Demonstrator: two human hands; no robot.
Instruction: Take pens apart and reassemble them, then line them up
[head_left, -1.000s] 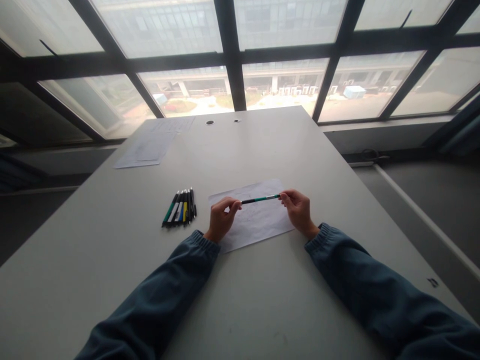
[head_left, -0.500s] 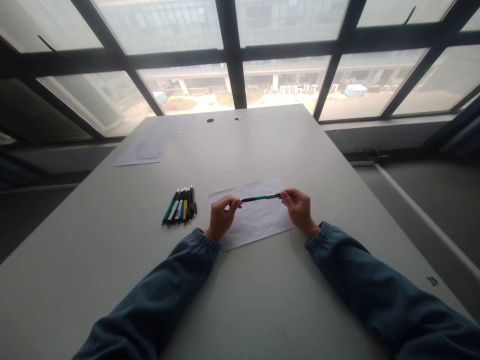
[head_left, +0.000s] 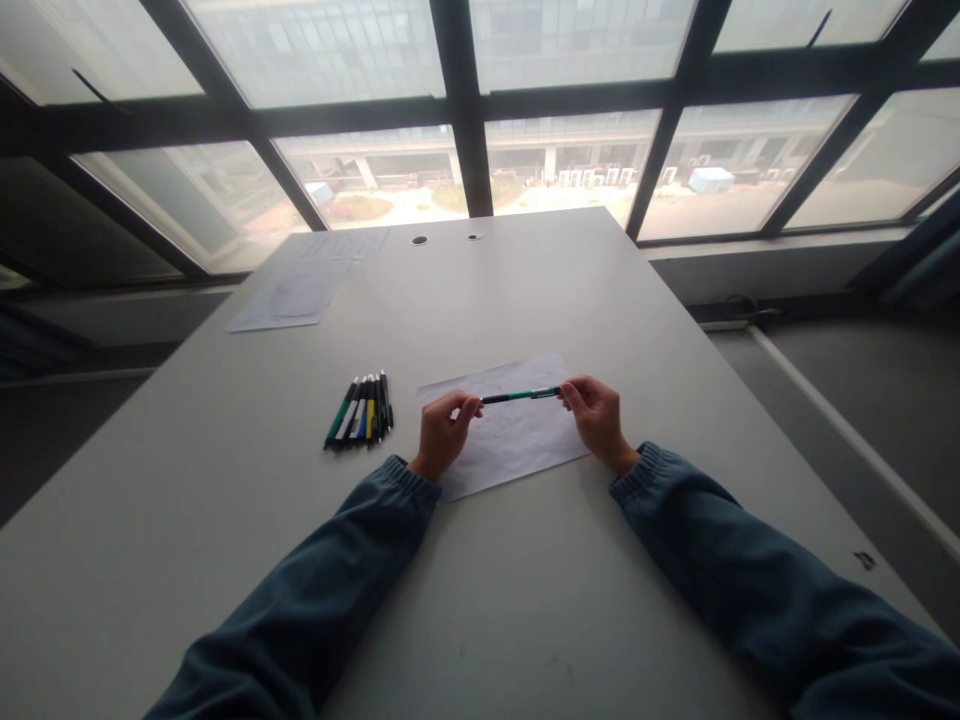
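A green and black pen [head_left: 519, 396] is stretched level between my two hands, above a white sheet of paper [head_left: 517, 445] with faint marks. My left hand [head_left: 445, 432] pinches its black end between thumb and fingers. At the other end, by the clip, my right hand [head_left: 596, 418] pinches it the same way. The clip now shows along the pen's lower side. Left of my left hand lies a row of several pens [head_left: 358, 412], mostly black, with green, white, blue and yellow parts, side by side on the table.
The white table [head_left: 540, 290] runs up to the windows [head_left: 570, 150]. More sheets of paper [head_left: 289, 290] lie at its far left. Two round holes [head_left: 419, 240] sit near the far edge. A small dark mark [head_left: 864, 560] is at the right edge.
The pen has turned a little about its length, so its clip shows at the lower side rather than a white label facing me. Both hands stay in place.
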